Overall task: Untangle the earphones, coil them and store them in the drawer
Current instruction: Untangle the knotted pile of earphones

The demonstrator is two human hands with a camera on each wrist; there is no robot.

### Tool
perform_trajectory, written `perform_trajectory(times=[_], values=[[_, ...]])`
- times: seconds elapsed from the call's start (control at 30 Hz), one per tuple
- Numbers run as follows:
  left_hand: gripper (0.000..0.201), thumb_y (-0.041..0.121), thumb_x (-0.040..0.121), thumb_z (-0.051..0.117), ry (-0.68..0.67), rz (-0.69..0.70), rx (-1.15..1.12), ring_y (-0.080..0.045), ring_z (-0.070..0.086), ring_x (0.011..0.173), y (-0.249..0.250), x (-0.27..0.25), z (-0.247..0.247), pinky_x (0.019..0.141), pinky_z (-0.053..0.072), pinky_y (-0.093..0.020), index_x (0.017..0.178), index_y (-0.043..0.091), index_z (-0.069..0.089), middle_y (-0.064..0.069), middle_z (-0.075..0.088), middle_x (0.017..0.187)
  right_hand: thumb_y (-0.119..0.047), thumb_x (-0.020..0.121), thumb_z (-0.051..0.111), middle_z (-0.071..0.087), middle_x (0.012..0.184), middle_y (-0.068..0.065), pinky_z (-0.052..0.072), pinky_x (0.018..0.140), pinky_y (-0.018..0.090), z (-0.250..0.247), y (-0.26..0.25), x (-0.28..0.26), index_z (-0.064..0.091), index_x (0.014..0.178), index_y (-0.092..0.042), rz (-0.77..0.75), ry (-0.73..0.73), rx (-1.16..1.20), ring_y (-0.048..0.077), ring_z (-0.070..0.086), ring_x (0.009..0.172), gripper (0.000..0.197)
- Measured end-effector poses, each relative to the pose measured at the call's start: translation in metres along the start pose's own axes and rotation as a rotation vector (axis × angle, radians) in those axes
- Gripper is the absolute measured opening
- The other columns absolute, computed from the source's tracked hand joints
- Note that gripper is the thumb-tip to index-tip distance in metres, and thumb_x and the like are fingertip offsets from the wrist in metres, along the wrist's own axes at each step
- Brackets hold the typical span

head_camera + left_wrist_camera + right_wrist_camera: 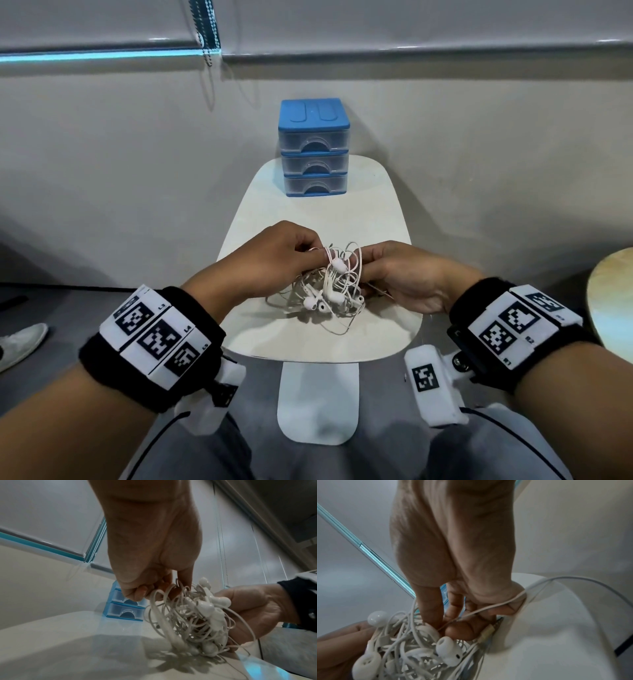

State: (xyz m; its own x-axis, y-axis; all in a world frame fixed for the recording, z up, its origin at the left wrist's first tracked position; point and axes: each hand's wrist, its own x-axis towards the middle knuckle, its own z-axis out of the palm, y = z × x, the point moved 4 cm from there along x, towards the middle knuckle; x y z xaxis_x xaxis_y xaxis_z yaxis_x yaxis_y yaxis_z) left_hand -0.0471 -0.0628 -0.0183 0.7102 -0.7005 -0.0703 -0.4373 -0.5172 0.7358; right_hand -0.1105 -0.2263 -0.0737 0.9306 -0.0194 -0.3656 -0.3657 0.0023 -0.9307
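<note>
White tabletop (383, 205), blue drawer unit (314, 147) at far end, drawers closed. Near centre: left hand (274, 253) and right hand (404, 274) both pinching cords of tangled earphones (329, 287). Untangling step barely begun; next, tease one loop free.

White earphones (330, 291) — blue drawer unit (314, 147)

Tangled white earphones (329, 291) over the near half of a pale rounded surface (373, 212), partly lifted, loose loops trailing onto it. Left hand (274, 253) pinching cable at the top of the knot; right hand (400, 274) gripping the tangle from the other side (fingertips hidden in the wires). At the far end, a blue three-drawer unit (314, 147), all drawers closed. Black wrist bands with square markers (157, 337). White shoe (20, 344) on the floor, left.
</note>
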Motion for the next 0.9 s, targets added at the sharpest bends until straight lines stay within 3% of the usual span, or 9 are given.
perform_trajectory(times=[0.07, 0.13, 0.23, 0.33, 0.4, 0.5, 0.6, 0.73, 0.9], values=[[0.036, 0.027, 0.101, 0.062, -0.042, -0.009, -0.043, -0.004, 0.036, 0.050, 0.000, 0.000, 0.002, 0.048, 0.029, -0.015, 0.067, 0.015, 0.059, 0.012, 0.046, 0.056, -0.009, 0.080, 0.076, 0.062, 0.106, 0.027, 0.042, 0.090, 0.046, 0.002, -0.001, -0.002, 0.064, 0.112, 0.013, -0.003, -0.034, -0.024, 0.035, 0.050, 0.096, 0.041], [0.031, 0.027, 0.101, 0.063, -0.072, -0.005, -0.079, -0.003, 0.041, 0.054, -0.001, 0.000, 0.003, 0.052, 0.032, -0.014, 0.072, 0.016, 0.063, 0.013, 0.051, 0.059, -0.014, 0.079, 0.082, 0.063, 0.099, 0.023, 0.047, 0.077, 0.035, 0.004, -0.002, -0.005, 0.069, 0.111, 0.007, -0.014, -0.062, -0.040, 0.031, 0.051, 0.087, 0.040], [0.004, 0.014, 0.094, 0.071, -0.102, 0.018, -0.105, -0.002, 0.054, 0.062, 0.001, 0.000, 0.002, 0.061, 0.041, -0.013, 0.091, 0.013, 0.073, 0.009, 0.066, 0.072, -0.015, 0.082, 0.076, 0.063, 0.090, 0.018, 0.043, 0.060, 0.022, 0.002, 0.002, -0.007, 0.065, 0.118, 0.011, -0.035, -0.081, -0.004, 0.022, 0.052, 0.074, 0.046], [0.011, 0.010, 0.087, 0.077, -0.133, 0.034, -0.115, -0.006, 0.057, 0.068, 0.002, 0.000, 0.005, 0.066, 0.045, -0.016, 0.097, 0.014, 0.074, 0.005, 0.070, 0.082, -0.005, 0.094, 0.064, 0.064, 0.084, 0.015, 0.045, 0.052, 0.015, 0.001, 0.004, -0.009, 0.064, 0.118, 0.010, -0.041, -0.086, 0.056, 0.011, 0.060, 0.060, 0.028], [0.012, 0.013, 0.086, 0.079, -0.132, 0.030, -0.107, -0.010, 0.052, 0.070, 0.002, 0.000, 0.007, 0.067, 0.043, -0.022, 0.096, 0.017, 0.074, 0.006, 0.067, 0.082, -0.008, 0.095, 0.064, 0.065, 0.096, 0.021, 0.049, 0.067, 0.019, 0.000, 0.004, -0.010, 0.063, 0.122, 0.011, -0.039, -0.087, 0.074, 0.017, 0.062, 0.073, 0.033], [0.005, 0.018, 0.089, 0.077, -0.097, 0.047, -0.102, -0.012, 0.051, 0.070, 0.001, 0.001, 0.009, 0.067, 0.041, -0.028, 0.092, 0.019, 0.075, -0.004, 0.069, 0.081, -0.017, 0.087, 0.071, 0.060, 0.113, 0.026, 0.039, 0.086, 0.034, 0.000, 0.005, -0.012, 0.063, 0.124, 0.010, -0.042, -0.093, 0.076, 0.030, 0.052, 0.098, 0.045], [0.007, 0.023, 0.090, 0.077, -0.074, 0.087, -0.092, -0.011, 0.051, 0.068, 0.002, 0.002, 0.009, 0.064, 0.040, -0.026, 0.088, 0.017, 0.075, -0.012, 0.070, 0.081, -0.012, 0.091, 0.067, 0.058, 0.111, 0.024, 0.041, 0.077, 0.029, 0.000, 0.005, -0.012, 0.066, 0.121, 0.007, -0.046, -0.099, 0.098, 0.026, 0.053, 0.091, 0.036], [0.011, 0.023, 0.090, 0.077, -0.052, 0.088, -0.111, -0.005, 0.047, 0.063, 0.002, 0.002, 0.005, 0.059, 0.038, -0.018, 0.085, 0.014, 0.075, 0.009, 0.061, 0.064, 0.008, 0.088, 0.064, 0.062, 0.108, 0.025, 0.046, 0.084, 0.032, -0.005, 0.002, -0.013, 0.071, 0.111, 0.002, -0.069, -0.094, 0.097, 0.030, 0.057, 0.091, 0.025], [0.009, 0.023, 0.089, 0.078, -0.050, 0.082, -0.110, -0.008, 0.047, 0.064, 0.004, 0.002, 0.008, 0.059, 0.038, -0.021, 0.086, 0.015, 0.076, 0.006, 0.062, 0.067, 0.013, 0.075, 0.072, 0.063, 0.072, 0.010, 0.041, 0.058, 0.031, -0.009, -0.004, -0.010, 0.058, 0.084, -0.011, -0.096, 0.008, 0.173, 0.021, 0.054, 0.061, 0.029]])
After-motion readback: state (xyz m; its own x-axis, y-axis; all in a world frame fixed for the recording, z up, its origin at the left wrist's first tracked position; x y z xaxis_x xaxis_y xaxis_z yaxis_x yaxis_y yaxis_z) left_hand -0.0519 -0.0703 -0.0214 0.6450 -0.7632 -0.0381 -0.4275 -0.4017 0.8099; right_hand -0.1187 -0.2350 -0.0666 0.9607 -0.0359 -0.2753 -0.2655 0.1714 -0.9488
